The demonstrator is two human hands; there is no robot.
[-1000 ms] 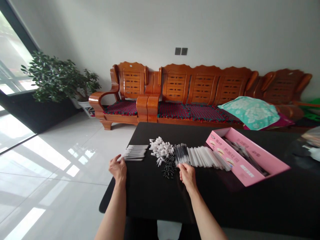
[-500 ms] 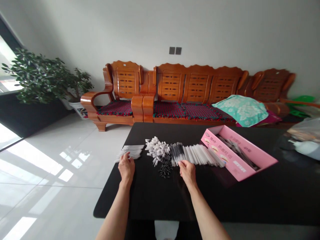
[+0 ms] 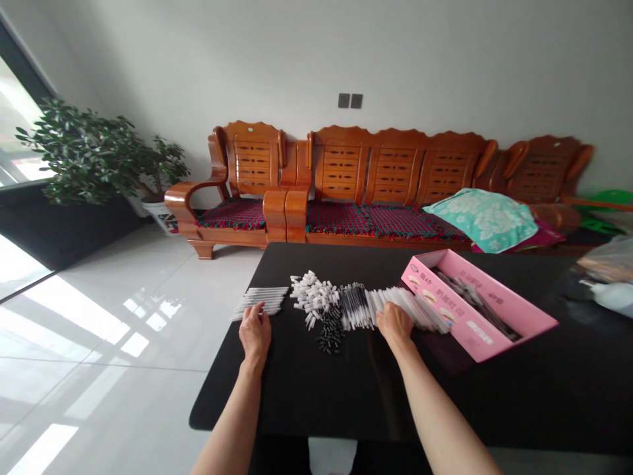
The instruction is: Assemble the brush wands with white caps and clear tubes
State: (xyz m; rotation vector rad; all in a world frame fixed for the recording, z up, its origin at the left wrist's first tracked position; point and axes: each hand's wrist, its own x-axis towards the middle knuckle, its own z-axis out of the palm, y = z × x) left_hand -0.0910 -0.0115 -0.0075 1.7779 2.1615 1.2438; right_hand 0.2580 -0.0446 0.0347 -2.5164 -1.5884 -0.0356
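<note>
My left hand [image 3: 256,332] lies over the near ends of a row of slim white pens [image 3: 267,298] at the table's left edge, its fingers slightly bent and apart. At the row of translucent white tubes [image 3: 408,305], my right hand [image 3: 395,323] has its fingers curled down and closed at the near ends, on a tube as far as I can see; its fingertips are partly hidden. Between my hands lie a heap of short white caps [image 3: 314,292], a pile of small black plugs [image 3: 330,330] and a row of black-filled pen refills [image 3: 353,305].
A pink box [image 3: 475,310] holding dark, slim pieces stands right of the tubes on the black table [image 3: 316,396]. Farther right is a clear plastic bag [image 3: 608,257]. A wooden sofa [image 3: 366,165] runs behind the table, with a turquoise pillow [image 3: 487,218] on it.
My right hand has moved right, from the near ends of the refills to the white tubes. My left hand stays at the white pens. The view has shifted slightly.
</note>
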